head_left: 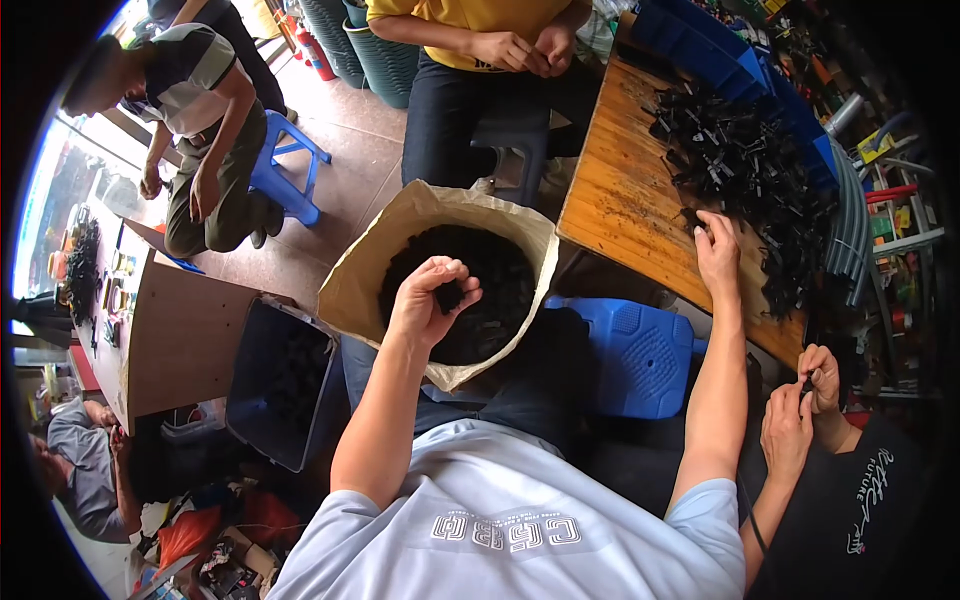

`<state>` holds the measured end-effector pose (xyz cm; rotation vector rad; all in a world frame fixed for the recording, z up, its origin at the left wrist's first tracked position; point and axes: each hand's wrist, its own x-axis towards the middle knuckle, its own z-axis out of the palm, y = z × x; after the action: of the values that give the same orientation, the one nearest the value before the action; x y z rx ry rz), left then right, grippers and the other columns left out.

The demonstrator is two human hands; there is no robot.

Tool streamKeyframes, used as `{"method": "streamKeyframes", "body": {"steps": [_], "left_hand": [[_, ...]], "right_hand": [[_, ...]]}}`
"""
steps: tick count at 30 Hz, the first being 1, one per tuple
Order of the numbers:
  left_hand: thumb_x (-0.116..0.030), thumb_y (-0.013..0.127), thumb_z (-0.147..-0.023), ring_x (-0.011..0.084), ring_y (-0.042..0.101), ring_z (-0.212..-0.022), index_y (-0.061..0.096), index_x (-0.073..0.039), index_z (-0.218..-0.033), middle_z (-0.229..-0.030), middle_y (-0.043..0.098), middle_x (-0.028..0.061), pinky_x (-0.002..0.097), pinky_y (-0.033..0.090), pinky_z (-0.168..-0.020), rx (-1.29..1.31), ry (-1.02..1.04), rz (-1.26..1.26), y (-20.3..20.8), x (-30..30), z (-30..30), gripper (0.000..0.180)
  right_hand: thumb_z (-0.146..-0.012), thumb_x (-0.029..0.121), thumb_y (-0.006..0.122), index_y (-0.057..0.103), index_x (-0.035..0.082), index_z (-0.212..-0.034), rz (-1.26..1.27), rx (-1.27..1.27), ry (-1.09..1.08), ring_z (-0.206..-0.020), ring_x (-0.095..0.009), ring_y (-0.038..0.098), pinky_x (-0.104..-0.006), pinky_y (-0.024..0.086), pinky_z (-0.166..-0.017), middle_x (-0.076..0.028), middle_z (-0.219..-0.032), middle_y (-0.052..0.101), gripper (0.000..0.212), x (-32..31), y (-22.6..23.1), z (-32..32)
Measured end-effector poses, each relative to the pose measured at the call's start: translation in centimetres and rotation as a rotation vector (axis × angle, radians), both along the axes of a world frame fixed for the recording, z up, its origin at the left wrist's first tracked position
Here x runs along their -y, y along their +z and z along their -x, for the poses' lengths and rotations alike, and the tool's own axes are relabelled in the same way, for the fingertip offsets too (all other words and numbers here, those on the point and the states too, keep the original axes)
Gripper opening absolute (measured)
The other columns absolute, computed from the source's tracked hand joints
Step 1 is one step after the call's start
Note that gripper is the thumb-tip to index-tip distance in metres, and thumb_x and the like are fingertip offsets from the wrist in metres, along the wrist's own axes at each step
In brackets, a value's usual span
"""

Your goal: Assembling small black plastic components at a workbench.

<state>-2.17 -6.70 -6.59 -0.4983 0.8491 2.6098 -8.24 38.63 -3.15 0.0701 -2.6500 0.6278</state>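
Your left hand (pixel 430 300) curls closed around small black pieces (pixel 448 295) over the mouth of a pale sack (pixel 352 268); their long axis cannot be made out. Your right hand (pixel 717 262) is the nearer to the heap of black parts (pixel 740 150), which spreads ahead and rightward of it on the wooden bench (pixel 620 150); its fingertips reach the heap's left edge, whether gripping anything you cannot tell. Below your left hand, the sack contains dark pieces; farther left, a dark bin (pixel 255 440) holds more dark material. Beyond the heap, ahead of your right hand, stands a blue tray (pixel 690 45).
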Motion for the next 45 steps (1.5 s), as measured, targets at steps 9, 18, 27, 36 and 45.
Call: {"method": "streamKeyframes", "body": {"steps": [9,18,27,36,45], "left_hand": [[-0.011,0.069,-0.084,0.0121,0.057,-0.063,0.062,0.004,-0.102,-0.085,0.065,0.008,0.0252,0.049,-0.057,-0.405,-0.301,0.346,5.3,-4.9,0.8,0.023],[-0.017,0.071,-0.086,0.0101,0.059,-0.072,0.061,0.005,-0.105,-0.086,0.068,0.0083,0.0258,0.05,-0.065,-0.699,-0.203,0.625,8.9,-5.5,-1.8,0.031],[-0.008,0.066,-0.087,0.0084,0.056,-0.074,0.065,0.003,-0.098,-0.078,0.064,0.0063,0.0248,0.048,-0.066,-0.816,-0.079,0.967,9.0,-5.1,-2.2,0.015],[-0.015,0.07,-0.085,0.0055,0.055,-0.07,0.067,0.0,-0.101,-0.08,0.065,0.001,0.0206,0.046,-0.062,-0.515,-0.223,0.663,9.0,-4.0,-1.8,0.022],[-0.01,0.071,-0.083,0.0072,0.058,-0.076,0.066,0.001,-0.099,-0.083,0.067,0.0037,0.0229,0.048,-0.069,-0.494,-0.208,0.656,8.0,-4.5,-2.0,0.02]], "right_hand": [[-0.09,0.001,0.055,0.063,-0.003,-0.106,1.018,0.117,0.319,-0.079,-0.014,0.056,-0.0265,0.045,-0.071,-0.011,-0.109,0.058,0.019,9.6,3.8,-4.5],[-0.092,0.003,0.055,0.064,-0.003,-0.109,1.063,0.266,0.593,-0.086,-0.015,0.056,-0.0255,0.046,-0.073,-0.012,-0.115,0.057,0.02,20.9,4.8,-7.7],[-0.09,0.0,0.054,0.06,-0.003,-0.107,1.157,0.285,0.589,-0.079,-0.009,0.055,-0.0223,0.046,-0.069,-0.005,-0.107,0.056,0.018,23.3,3.5,-7.7],[-0.09,0.0,0.055,0.06,-0.003,-0.11,1.179,0.356,0.64,-0.087,-0.01,0.057,-0.0232,0.047,-0.077,-0.007,-0.114,0.053,0.021,23.1,3.6,-7.7],[-0.09,0.0,0.055,0.061,-0.002,-0.109,1.131,0.355,0.669,-0.085,-0.01,0.056,-0.0226,0.047,-0.076,-0.007,-0.113,0.053,0.02,23.0,2.7,-7.4]]}}
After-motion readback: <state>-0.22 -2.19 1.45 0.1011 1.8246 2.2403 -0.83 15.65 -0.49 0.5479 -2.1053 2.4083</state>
